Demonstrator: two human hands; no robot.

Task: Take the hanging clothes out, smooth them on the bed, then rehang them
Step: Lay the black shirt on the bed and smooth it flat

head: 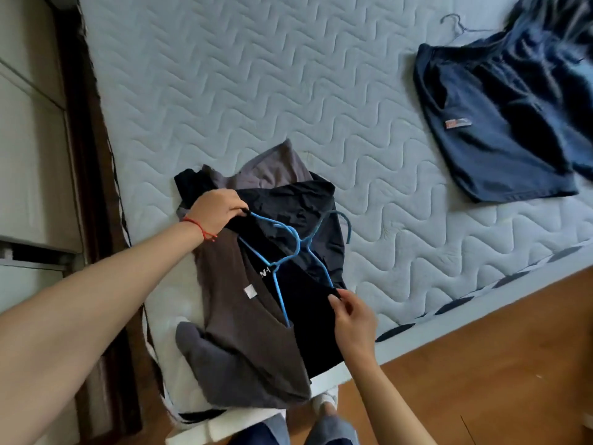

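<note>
A pile of shirts lies at the near corner of the bed [256, 91]: a brown-grey T-shirt [231, 316] and a black shirt [308, 319] on top of it, with two blue hangers [288, 242] crossed over them. My left hand [215, 210] pinches the black shirt's shoulder at one end of a blue hanger. My right hand [351, 316] pinches the black shirt's other shoulder by the hanger's lower end. A dark glossy garment [301, 203] and a grey one [276, 165] lie under the hangers.
Navy shorts [491, 130] lie flat at the far right of the quilted mattress, with a grey wire hanger [455, 22] behind them and more dark clothing [558, 24] in the corner. A dark wood bed frame [90, 139] and white cabinet [29, 123] are left; wood floor [481, 364] right.
</note>
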